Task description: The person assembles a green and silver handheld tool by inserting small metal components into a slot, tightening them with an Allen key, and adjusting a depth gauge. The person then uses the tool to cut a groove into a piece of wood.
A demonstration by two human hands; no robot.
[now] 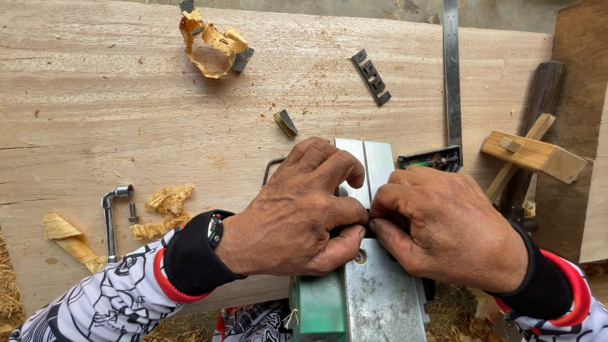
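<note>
A wide pale wooden board (158, 114) is serving as the bench and is filling most of the view; every place below is given relative to the electric planer (364, 285).

The electric planer is lying sole-up at the bench's near edge, low and centre, showing a grey metal base plate and a green body at its lower left.

The left hand (297, 215) is resting on top of the planer, its fingers (345, 209) curling together and pressing down at the middle of the base. The right hand (443, 225) is lying just right of it, with fingers (389, 199) pinched together on a small dark part at the same spot; what the part is cannot be told, as the hands are hiding it. The two thumbs are almost touching.

A steel ruler (451, 69) is running up and away beyond the planer's right side, its lower end joining a dark level-type head (430, 159) just beside the right hand. A wooden marking gauge (532, 155) is lying well to the planer's right.

An L-shaped socket wrench (111, 218) is lying well to the planer's left, with a small bolt (133, 211) just beside it. A dark blade clamp (371, 77) is lying farther up the board, beyond the planer. Curled wood shavings (212, 44) are lying at the far upper left, and more (166, 209) between wrench and planer.
</note>
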